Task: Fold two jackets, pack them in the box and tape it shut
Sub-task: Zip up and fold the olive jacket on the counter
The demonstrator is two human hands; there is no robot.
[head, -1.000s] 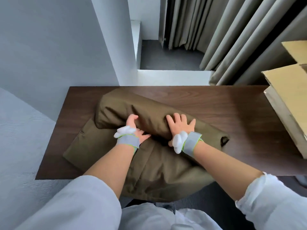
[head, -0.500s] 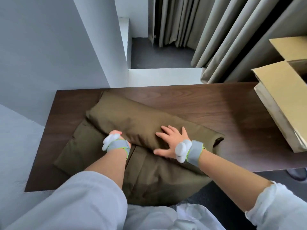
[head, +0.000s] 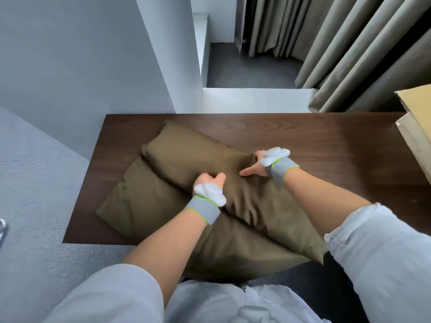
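Right hand (head: 254, 166) shifted toward 2 o'clock; we note it and left hand (head: 208, 181) both clutch the jacket (head: 184, 157).

**Olive on dark wood**

The jacket (head: 186, 159) is plain olive-brown. The table (head: 326, 141) under it is dark brown with wavy wood grain. At far right the box (head: 415, 99) is tan cardboard and the curtains (head: 349, 54) are grey-beige. The carpet (head: 35, 183) at left is grey with fine ribbing. The wristbands (head: 204, 209) are grey, edged in lime green; the sleeves (head: 384, 264) are pale blue.
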